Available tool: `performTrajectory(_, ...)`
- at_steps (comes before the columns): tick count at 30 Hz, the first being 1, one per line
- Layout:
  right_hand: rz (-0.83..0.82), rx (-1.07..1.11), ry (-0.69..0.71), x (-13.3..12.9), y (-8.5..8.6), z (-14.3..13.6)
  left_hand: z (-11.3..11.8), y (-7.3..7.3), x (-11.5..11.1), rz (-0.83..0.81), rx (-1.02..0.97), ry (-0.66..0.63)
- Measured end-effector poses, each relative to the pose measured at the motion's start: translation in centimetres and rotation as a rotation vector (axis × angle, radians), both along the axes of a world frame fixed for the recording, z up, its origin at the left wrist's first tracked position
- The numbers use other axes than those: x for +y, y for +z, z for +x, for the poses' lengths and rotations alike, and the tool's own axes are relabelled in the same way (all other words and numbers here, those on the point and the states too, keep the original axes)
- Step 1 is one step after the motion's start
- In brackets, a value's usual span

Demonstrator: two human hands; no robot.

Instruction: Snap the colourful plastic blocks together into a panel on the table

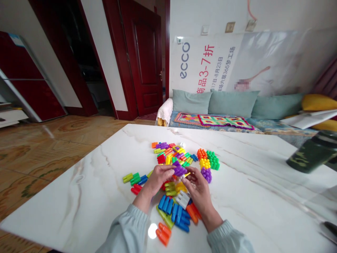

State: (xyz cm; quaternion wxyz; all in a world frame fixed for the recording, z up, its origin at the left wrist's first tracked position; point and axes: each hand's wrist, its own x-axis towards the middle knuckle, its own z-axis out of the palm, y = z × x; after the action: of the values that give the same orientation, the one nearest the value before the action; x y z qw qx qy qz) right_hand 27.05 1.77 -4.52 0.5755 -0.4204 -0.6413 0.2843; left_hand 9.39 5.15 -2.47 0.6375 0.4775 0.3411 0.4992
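Observation:
My left hand (158,177) pinches the left side of a purple block piece (179,169) above the middle of the table. From the right, my right hand (197,184) closes its fingers at the same purple piece, with something small and whitish near its fingertips. Around and below both hands lie loose plastic blocks: blue pieces (180,217), a white one (182,199), an orange one (163,234) and a green one (135,178). Beyond my right hand sit grouped knobbly blocks, with orange (202,154), green (213,160), yellow and purple sections.
The white marbled table (252,196) carries a dark camouflage cup (312,153) at the right and a dark object (330,228) at the right edge. Behind it stands a sofa with green cushions (233,103). A red door (143,58) is at the back.

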Motion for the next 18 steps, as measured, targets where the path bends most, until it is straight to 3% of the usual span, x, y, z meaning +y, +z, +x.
performTrajectory(4, 0.047, -0.027, -0.013, -0.52, 0.45, -0.07, 0.10, -0.16, -0.40, 0.022, 0.146, -0.106)
performTrajectory(7, 0.069, -0.040, -0.041, -0.71, 0.65, -0.07, 0.18, -0.07, -0.42, 0.033, 0.165, -0.113)
performTrajectory(13, 0.043, 0.069, -0.102, -0.35, 0.00, -0.01, 0.69, -0.17, -0.07, 0.050, 0.130, 0.059)
performTrajectory(18, 0.085, -0.019, -0.097, -0.42, 0.10, 0.26, 0.70, -0.46, 0.05, 0.150, 0.145, 0.160)
